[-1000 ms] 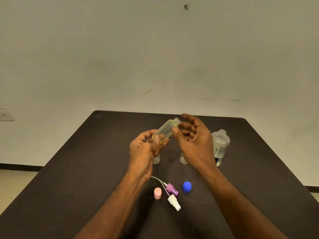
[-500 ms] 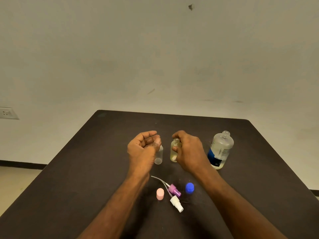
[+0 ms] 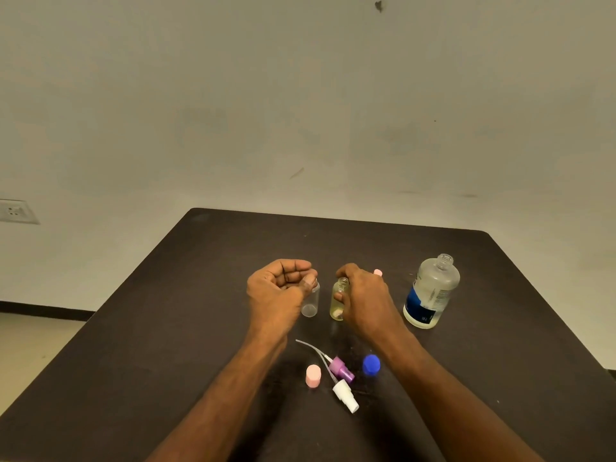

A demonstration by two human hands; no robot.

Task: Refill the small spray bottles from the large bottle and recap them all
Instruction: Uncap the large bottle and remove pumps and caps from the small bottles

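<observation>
Head view: filled small bottle [image 3: 339, 298] is gripped upright by right hand [image 3: 363, 295], seemingly to steady it on counter [image 3: 166, 328]; left hand [image 3: 278, 291], at nine o'clock, loosely curled, empty.

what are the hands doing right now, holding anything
Left hand: fingers loosely curled beside the clear small bottle, holding nothing.
Right hand: gripping the yellowish small bottle.

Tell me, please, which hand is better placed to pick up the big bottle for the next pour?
The right hand, probably: the big bottle stands just beyond it on that side. It would first have to release the yellowish bottle. The left hand would have to cross over.
</observation>
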